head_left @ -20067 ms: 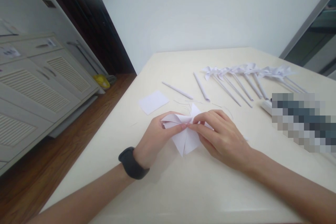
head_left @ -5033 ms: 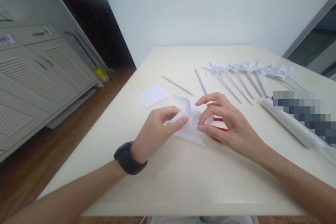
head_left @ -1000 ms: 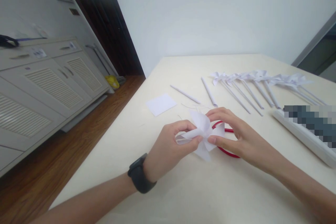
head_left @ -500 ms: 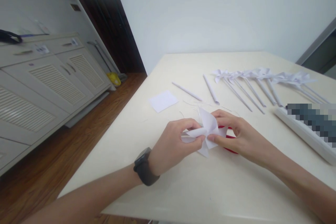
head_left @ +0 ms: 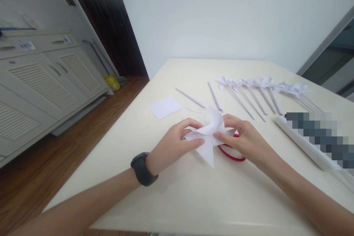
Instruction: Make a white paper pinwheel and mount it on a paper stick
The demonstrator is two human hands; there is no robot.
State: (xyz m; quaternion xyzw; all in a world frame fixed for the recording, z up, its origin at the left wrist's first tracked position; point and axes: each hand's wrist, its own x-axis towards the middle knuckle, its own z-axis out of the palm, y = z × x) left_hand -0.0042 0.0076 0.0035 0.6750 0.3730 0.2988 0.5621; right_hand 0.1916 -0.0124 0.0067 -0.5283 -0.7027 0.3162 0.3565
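Note:
A white folded paper pinwheel head (head_left: 208, 136) sits between both my hands, just above the cream table (head_left: 193, 199). My left hand (head_left: 174, 145), with a black watch on its wrist, pinches the paper's left side between thumb and fingers. From the right, my right hand (head_left: 245, 140) pinches the pinwheel's middle. Under my right hand lie red-handled scissors (head_left: 231, 153), partly hidden.
A row of several finished white pinwheels on paper sticks (head_left: 262, 88) lies at the back right. Two rolled paper sticks (head_left: 190, 97) and a small white paper square (head_left: 165, 107) lie behind my hands. A long white box (head_left: 301, 142) lies at right. Cabinets (head_left: 41, 81) stand left.
Both hands keep their pinch on the pinwheel head and have turned it slightly, so a point now hangs lower. The view has shifted a little.

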